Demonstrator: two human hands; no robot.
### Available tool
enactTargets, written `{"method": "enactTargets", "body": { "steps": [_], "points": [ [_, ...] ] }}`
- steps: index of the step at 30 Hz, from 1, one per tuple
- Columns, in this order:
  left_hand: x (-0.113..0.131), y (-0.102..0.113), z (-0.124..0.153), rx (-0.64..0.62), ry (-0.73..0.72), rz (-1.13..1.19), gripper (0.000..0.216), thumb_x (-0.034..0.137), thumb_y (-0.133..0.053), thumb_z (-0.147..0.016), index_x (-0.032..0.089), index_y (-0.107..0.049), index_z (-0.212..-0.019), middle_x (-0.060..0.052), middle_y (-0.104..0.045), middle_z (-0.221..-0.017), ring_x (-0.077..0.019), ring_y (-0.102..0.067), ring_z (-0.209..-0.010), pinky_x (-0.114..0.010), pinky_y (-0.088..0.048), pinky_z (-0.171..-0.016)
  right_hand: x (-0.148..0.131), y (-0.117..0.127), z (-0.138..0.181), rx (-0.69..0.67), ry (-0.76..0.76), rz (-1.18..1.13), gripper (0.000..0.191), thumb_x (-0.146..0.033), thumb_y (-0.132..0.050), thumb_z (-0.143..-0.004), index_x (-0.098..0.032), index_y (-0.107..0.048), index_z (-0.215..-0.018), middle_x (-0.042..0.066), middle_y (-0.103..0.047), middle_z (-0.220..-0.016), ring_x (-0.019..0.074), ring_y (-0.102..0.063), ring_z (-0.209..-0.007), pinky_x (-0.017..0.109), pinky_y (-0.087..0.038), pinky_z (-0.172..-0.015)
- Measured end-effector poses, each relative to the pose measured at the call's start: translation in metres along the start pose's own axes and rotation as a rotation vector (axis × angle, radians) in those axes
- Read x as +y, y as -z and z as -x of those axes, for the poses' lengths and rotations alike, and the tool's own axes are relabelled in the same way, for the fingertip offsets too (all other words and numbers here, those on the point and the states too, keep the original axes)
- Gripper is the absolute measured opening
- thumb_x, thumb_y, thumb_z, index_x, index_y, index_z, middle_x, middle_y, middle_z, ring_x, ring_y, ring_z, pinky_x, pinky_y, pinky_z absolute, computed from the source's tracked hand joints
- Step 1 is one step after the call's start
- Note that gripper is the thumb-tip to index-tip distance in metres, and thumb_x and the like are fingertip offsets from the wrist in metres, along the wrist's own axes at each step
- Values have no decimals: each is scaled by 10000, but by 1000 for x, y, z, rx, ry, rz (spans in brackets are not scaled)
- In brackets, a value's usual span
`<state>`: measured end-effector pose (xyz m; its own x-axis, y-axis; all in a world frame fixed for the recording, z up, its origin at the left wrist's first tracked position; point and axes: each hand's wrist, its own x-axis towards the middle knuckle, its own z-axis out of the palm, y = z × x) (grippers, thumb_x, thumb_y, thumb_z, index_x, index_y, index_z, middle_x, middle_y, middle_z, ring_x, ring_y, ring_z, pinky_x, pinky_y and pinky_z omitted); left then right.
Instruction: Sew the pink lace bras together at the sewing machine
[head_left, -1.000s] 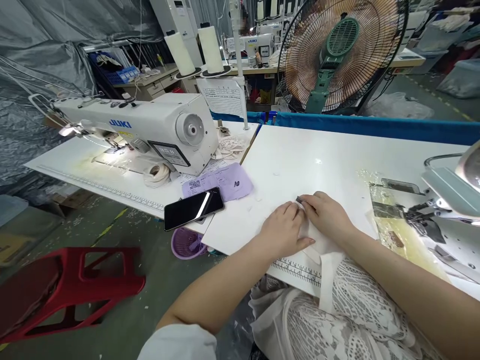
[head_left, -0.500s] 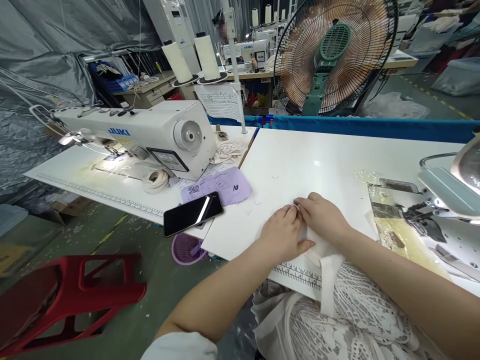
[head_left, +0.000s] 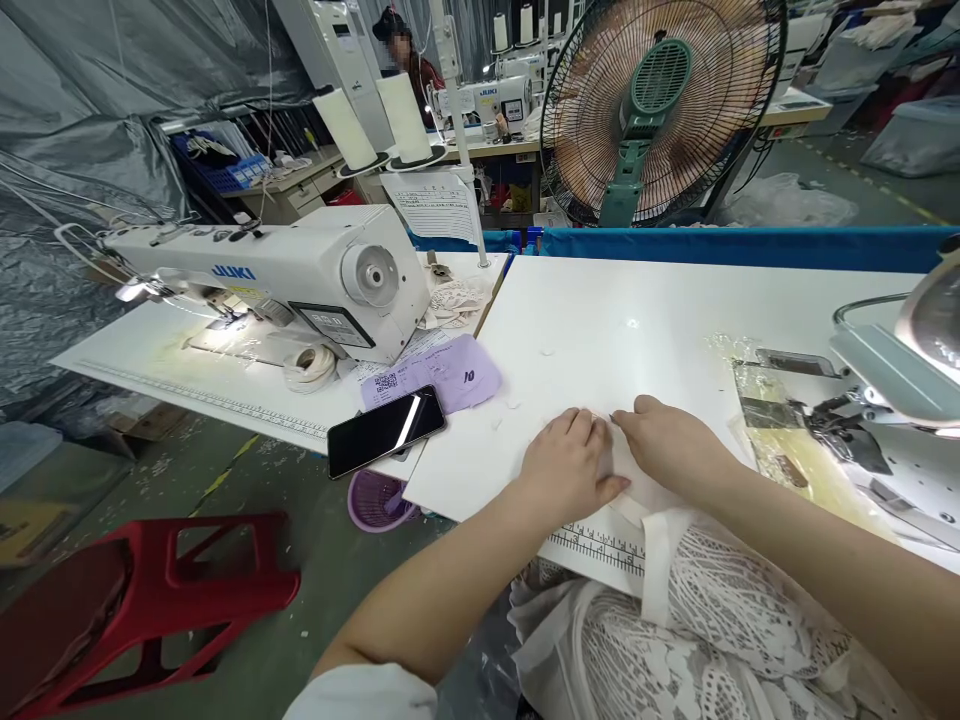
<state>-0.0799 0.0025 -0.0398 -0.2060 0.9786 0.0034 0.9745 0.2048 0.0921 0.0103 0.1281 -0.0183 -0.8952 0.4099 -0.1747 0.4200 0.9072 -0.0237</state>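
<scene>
The left hand [head_left: 570,465] rests over pale fabric [head_left: 636,490] on the desk [head_left: 585,315], the right hand [head_left: 667,440] just beside, fingers bunched; whether either grips it I cannot tell. Lace fabric [head_left: 720,600] drooping past the edge could drag it askew if pressure slackens.

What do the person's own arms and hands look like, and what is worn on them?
The left hand and right hand are bare, with no glove or bracelet visible. A plain, whitish fabric sleeve shows on the left arm; none shows on the right arm.
</scene>
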Motion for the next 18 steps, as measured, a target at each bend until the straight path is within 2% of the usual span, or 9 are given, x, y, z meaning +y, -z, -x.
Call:
{"method": "enactTargets", "body": {
  "steps": [5,9,14,18],
  "points": [
    [0,1,0,-7,-6,6,693,575,-451,-848,50,-430,-1299,-158,-469,-1331,-274,-381,-1253,-369,-331,-1062,-1,1,-4,40,-31,-36,318,-140,-340,-893,-182,-629,-1020,60,-504,-828,113,-455,-555,224,-308,-509],
    [0,0,1,14,-2,17,701,575,-468,-839,53,-427,-1304,-159,-468,-1327,-275,-388,-1241,-376,-354,-1047,-7,0,-15,47,-30,-92,302,-199,-362,-905,-204,-614,-1072,59,-513,-866,123,-502,-616,223,-339,-541],
    [0,0,0,37,-2,42,687,569,-487,-831,56,-445,-1285,-159,-496,-1283,-274,-417,-1202,-380,-384,-1021,-12,1,-23,20,-13,-104,284,-214,-364,-905,-198,-612,-1041,49,-502,-844,121,-501,-607,225,-345,-544],
    [0,1,0,56,1,58,669,558,-515,-819,55,-475,-1257,-155,-513,-1247,-274,-443,-1161,-381,-403,-1000,-15,4,-26,-4,-3,-86,254,-203,-369,-894,-180,-618,-940,41,-481,-797,115,-469,-552,233,-329,-517]
  ]
}}
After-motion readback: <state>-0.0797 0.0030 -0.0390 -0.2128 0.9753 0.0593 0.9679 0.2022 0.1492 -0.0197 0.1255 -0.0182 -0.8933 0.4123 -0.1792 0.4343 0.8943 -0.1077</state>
